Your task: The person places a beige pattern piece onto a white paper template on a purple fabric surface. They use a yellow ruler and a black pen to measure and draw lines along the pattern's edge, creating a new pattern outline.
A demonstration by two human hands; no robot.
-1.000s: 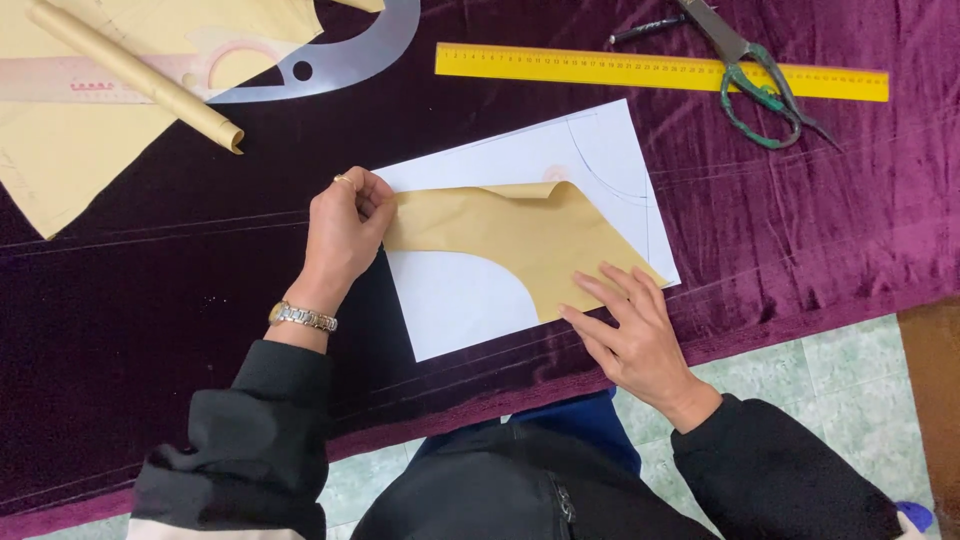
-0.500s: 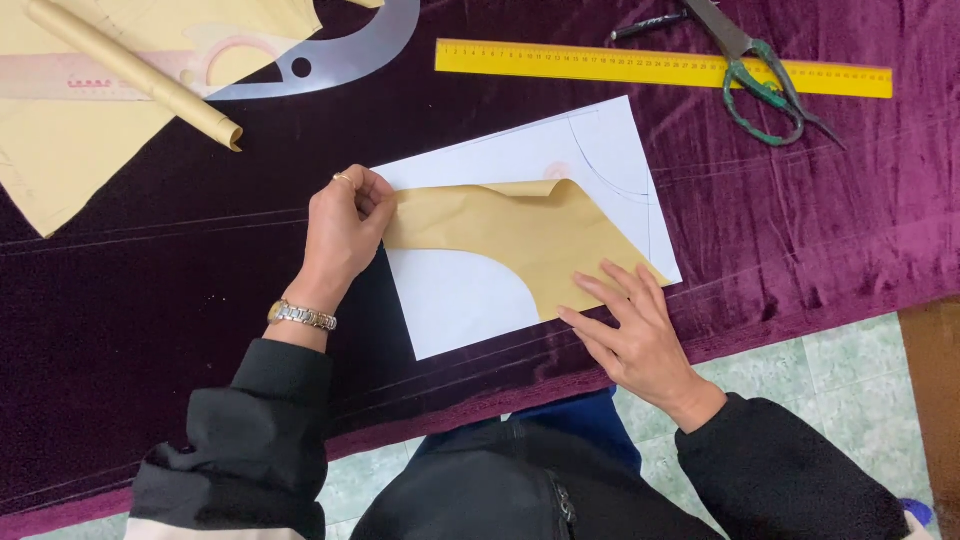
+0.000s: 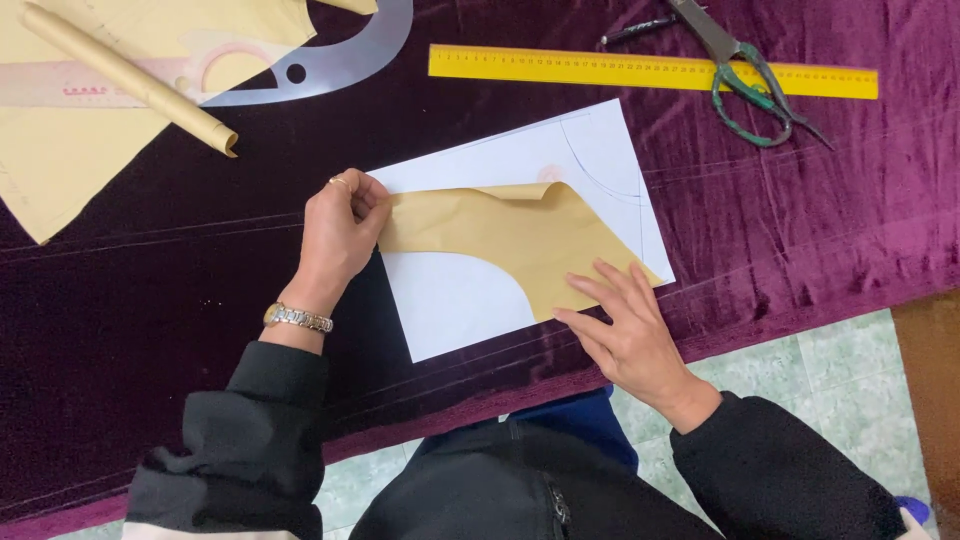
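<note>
Tan paper shape [image 3: 505,240] lying on top of a white sheet [image 3: 600,150], near the middle of the worktop, close to its front edge. Left hand [image 3: 338,232] pinching the left tip of the tan paper shape between thumb and fingers, closed tight on it. Right hand [image 3: 625,325] flat and open, fingers spread, pressing down on the right end of the tan paper shape, gripping nothing. Purple cloth [image 3: 150,300] covering the whole worktop. Yellow ruler [image 3: 600,68] along the back edge, with scissors [image 3: 745,75] resting across its right part. Clear curved ruler [image 3: 340,70] at the back left. Rolled paper tube [image 3: 130,80] on more tan paper [image 3: 60,160] in the back left corner.
</note>
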